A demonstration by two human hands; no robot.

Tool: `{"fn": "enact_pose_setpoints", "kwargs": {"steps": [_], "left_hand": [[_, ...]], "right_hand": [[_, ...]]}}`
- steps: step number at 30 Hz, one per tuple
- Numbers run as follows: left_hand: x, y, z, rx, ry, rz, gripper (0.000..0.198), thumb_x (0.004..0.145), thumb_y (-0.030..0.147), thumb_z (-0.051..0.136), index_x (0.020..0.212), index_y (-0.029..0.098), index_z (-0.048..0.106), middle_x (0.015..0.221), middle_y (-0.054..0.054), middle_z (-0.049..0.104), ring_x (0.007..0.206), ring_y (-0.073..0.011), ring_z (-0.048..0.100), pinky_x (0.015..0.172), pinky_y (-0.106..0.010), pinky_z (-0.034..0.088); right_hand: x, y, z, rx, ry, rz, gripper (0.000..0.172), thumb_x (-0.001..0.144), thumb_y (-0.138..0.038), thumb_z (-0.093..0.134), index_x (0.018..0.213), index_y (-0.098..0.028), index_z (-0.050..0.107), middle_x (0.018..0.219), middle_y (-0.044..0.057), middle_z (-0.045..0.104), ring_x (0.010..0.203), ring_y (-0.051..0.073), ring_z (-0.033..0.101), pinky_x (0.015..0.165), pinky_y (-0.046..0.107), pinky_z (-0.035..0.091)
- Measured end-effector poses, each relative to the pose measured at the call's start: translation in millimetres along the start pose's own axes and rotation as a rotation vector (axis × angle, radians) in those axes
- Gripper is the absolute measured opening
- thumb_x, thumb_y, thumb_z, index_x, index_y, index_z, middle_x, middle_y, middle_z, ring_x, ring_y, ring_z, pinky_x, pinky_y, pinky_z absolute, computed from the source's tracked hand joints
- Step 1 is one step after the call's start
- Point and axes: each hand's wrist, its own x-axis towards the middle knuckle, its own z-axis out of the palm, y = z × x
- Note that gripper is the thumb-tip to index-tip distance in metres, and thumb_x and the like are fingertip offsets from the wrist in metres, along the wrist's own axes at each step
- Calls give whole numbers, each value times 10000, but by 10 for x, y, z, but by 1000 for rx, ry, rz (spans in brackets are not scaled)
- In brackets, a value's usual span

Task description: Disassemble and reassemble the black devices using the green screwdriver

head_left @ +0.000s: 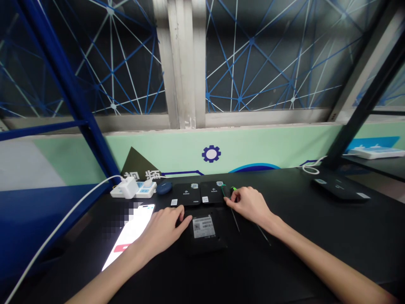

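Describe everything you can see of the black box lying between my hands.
The black box is a flat, squarish unit with a dark matte finish, probably plastic. It lies flat on the black tabletop, so its lower edges are hard to make out. A white label with a QR code and printed text sits on its top face. Your left hand is just beside its upper left corner, possibly touching it, while your right hand is clear of it.

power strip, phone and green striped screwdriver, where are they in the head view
white power strip (pixel 147 191): head view, on its top face, right of the plugged-in charger
smartphone (pixel 131 228): head view, on its lit screen
green-striped screwdriver (pixel 225 191): head view, on its handle
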Motion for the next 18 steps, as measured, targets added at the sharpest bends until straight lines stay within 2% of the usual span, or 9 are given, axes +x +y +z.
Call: {"fn": "enact_pose_setpoints", "kwargs": {"steps": [12,18], "left_hand": [[-7,21,-27,7,1,1,412,971,534,332,747,226,490,637,-2,590,577,-197,574,535,-296,270],[-5,7,-12,-7,-1,5,411,971,539,341,746,228,487,637,2,588,578,-193,564,534,-294,269]], "right_hand": [[-12,-14,31,-49,-12,-18,405,843,-537,575,601,-231,685,657,46,691,667,236,651,554,296,327],[0,-5,-3,-28,4,-18,437,854,-539,542,570,-229,660,610,35,662,629,217,616,547,294,296]]}}
